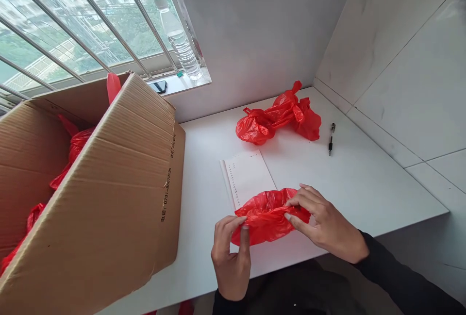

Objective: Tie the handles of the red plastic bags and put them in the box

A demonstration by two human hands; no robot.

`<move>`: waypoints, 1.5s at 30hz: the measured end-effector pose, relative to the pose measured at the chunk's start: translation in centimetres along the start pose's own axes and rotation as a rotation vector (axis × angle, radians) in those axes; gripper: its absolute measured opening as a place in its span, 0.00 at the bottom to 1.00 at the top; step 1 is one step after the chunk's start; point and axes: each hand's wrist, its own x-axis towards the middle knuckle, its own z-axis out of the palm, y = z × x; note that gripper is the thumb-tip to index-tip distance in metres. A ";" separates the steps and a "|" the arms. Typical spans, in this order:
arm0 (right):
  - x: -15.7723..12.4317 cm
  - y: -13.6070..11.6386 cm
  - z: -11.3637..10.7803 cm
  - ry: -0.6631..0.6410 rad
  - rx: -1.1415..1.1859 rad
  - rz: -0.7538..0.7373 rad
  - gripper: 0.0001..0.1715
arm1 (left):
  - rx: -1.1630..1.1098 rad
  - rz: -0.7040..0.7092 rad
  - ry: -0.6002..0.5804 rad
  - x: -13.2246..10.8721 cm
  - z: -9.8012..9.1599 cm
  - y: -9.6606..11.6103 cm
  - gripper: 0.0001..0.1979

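A crumpled red plastic bag (267, 215) lies on the white table (364, 179) near its front edge, held between both hands. My left hand (230, 256) pinches its left end with fingers closed. At the bag's right side my right hand (324, 225) grips the top edge with thumb and fingers. The bag partly covers the lower corner of a white sheet of paper (247, 175) with small printed lines.
A large open cardboard box (109, 193) holding several red bags stands at the left. Two or three knotted red bags (278, 118) lie at the back of the table, a pen (331, 139) to their right. A water bottle (178, 38) and a phone (159, 86) rest on the window sill.
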 end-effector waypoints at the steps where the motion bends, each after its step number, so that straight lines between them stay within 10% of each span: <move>1: -0.1 0.2 -0.1 0.033 0.004 0.013 0.06 | -0.023 -0.093 0.069 0.1 -0.3 -0.5 0.07; 5: -0.8 0.7 -1.0 0.181 0.048 0.252 0.09 | -0.208 -0.391 0.241 0.6 -1.6 -1.5 0.15; 11: -0.9 -0.8 -1.6 0.132 0.126 0.306 0.14 | -0.048 -0.029 0.039 0.6 -1.5 2.2 0.30; 15: -0.6 -1.7 -1.8 0.138 0.174 0.349 0.17 | 0.039 0.142 -0.046 1.1 -1.2 3.8 0.15; 19: -0.8 -1.2 -2.1 0.245 0.167 0.409 0.15 | -0.044 -0.006 0.104 1.7 -1.7 3.1 0.05; 26: -2.3 -4.5 -2.3 0.676 0.210 0.061 0.16 | -0.220 -0.093 0.159 1.4 -2.5 3.5 0.16; 32: -1.6 -7.3 -1.6 0.021 0.065 -0.210 0.12 | -0.282 0.042 0.056 1.7 -2.6 4.7 0.08; 40: 0.6 -3.1 0.4 -0.150 -0.276 -0.096 0.22 | -0.242 0.089 0.157 1.7 -3.3 6.4 0.03; 45: 1.8 -2.8 0.0 -0.250 -0.252 0.033 0.12 | -0.150 0.099 0.025 1.0 -2.8 7.8 0.05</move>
